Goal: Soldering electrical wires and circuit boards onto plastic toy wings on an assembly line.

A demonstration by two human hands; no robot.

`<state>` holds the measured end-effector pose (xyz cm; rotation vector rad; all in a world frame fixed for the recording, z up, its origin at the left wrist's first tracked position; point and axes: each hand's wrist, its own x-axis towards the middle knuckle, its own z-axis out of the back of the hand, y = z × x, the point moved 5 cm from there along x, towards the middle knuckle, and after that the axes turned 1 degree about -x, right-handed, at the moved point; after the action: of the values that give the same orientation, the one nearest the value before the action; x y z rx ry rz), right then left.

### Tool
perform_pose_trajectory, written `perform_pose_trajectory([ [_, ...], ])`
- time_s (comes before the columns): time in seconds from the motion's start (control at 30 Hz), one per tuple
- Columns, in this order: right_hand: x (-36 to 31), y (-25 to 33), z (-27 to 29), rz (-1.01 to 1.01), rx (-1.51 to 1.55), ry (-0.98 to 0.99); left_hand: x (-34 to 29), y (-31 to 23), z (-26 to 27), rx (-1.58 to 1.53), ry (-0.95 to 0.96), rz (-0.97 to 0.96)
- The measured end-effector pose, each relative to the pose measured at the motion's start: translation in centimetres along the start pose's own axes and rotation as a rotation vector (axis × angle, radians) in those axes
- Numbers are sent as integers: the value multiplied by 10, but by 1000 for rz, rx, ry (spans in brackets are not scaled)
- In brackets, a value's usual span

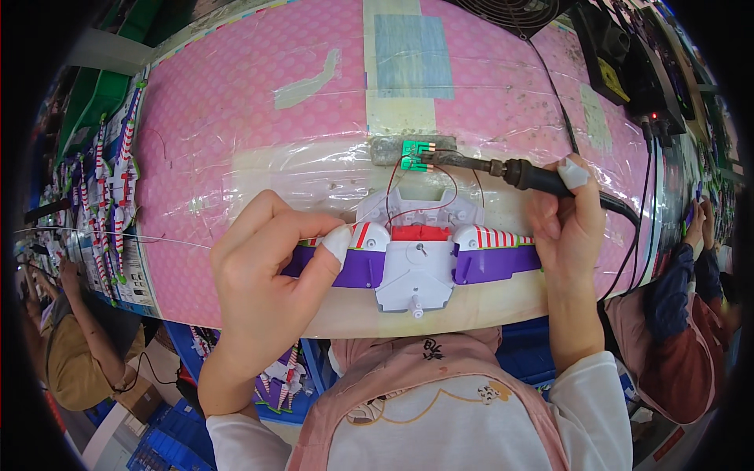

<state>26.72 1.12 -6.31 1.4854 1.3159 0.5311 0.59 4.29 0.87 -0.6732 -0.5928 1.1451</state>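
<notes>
My right hand (567,224) is closed round the dark handle of a soldering iron (542,179), its tip at a small green circuit board (414,155). The board lies on a grey block (385,151). Thin red and dark wires run from it to a white and purple toy body (415,271) with red-striped wings. My left hand (271,271) pinches a thin silvery solder wire (157,238), which trails off to the left. Its fingertips are just above the toy's left wing. White covers wrap a thumb or finger on both hands.
A pink table mat (228,125) under clear plastic covers the bench. Striped toy parts (118,180) lie at the left edge. A soldering station (656,102) and fan grille (514,12) stand at the far right. Black cables (640,228) run down the right side; co-workers sit both sides.
</notes>
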Motion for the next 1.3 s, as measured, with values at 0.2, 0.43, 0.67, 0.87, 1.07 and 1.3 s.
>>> perform_pose_trajectory([
  [0.2,0,-1,-4,-32,-55,-9,1,0,0,-6,-5,-5],
  [0.43,-1,-4,-5,-45,-3,-24,0,3,3,4,23,12],
  [0.67,12,126,65,604,-256,-221,10,6,12,-62,43,75],
  [0.87,101,172,88,660,-738,-427,48,-34,-45,291,219,-326],
  [1.07,34,53,20,-171,-847,474,9,5,-15,-81,317,-44],
  [1.3,-31,14,-59,-538,-550,444,-55,121,135,-455,-347,505],
])
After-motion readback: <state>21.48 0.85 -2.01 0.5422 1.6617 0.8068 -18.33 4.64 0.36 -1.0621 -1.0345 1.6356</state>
